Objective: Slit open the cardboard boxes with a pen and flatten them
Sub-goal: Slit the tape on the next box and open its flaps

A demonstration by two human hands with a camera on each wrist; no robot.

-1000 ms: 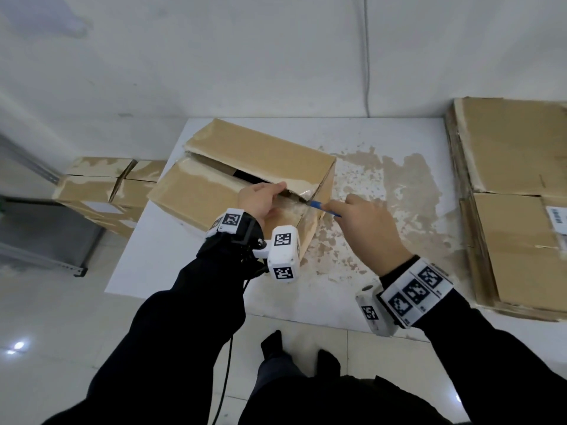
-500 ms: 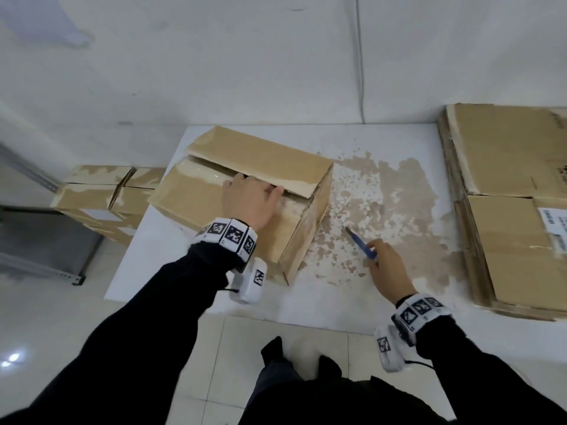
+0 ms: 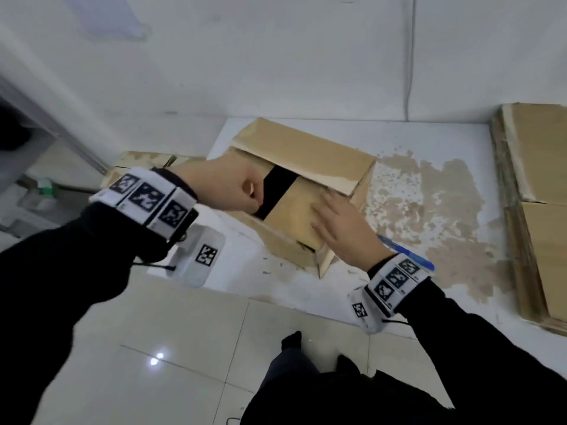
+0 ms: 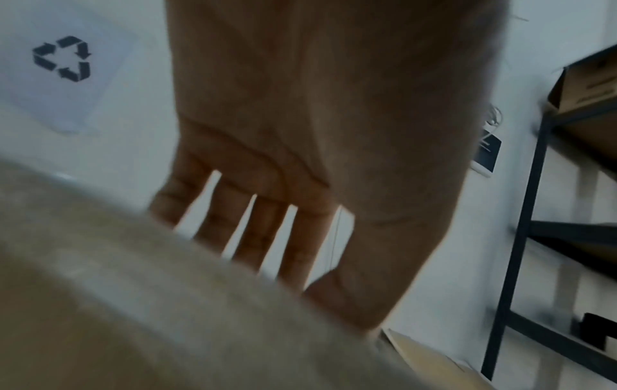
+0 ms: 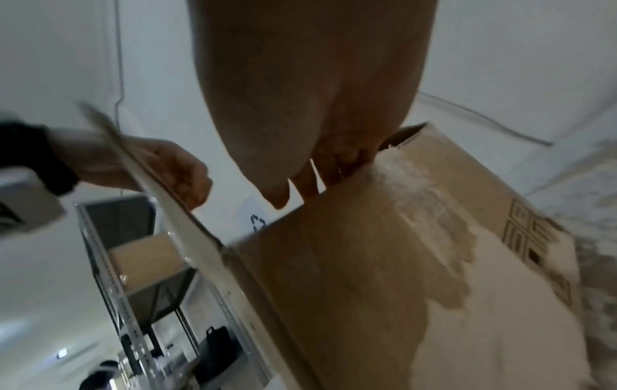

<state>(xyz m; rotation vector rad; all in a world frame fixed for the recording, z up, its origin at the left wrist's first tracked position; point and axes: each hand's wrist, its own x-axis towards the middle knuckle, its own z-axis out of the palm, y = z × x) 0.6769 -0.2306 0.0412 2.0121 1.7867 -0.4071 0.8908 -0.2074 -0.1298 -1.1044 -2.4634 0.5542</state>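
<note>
Flattened brown cardboard sheets (image 3: 543, 185) are stacked right. The tan cardboard box's (image 3: 294, 216) flap is gripped by the left hand (image 3: 227, 191); right hand (image 3: 346, 231) is laid flat, fingers straight; blue pen (image 3: 405, 253) lies behind it on the stained white worktop (image 3: 429, 142).

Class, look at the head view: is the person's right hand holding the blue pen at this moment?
No: the blue pen lies on the white table beside the wrist, while the right hand rests flat on the cardboard box.

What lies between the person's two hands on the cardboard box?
In the head view, the dark opening of the cardboard box and a strip of its brown flap lie between the left hand and right hand.
</note>
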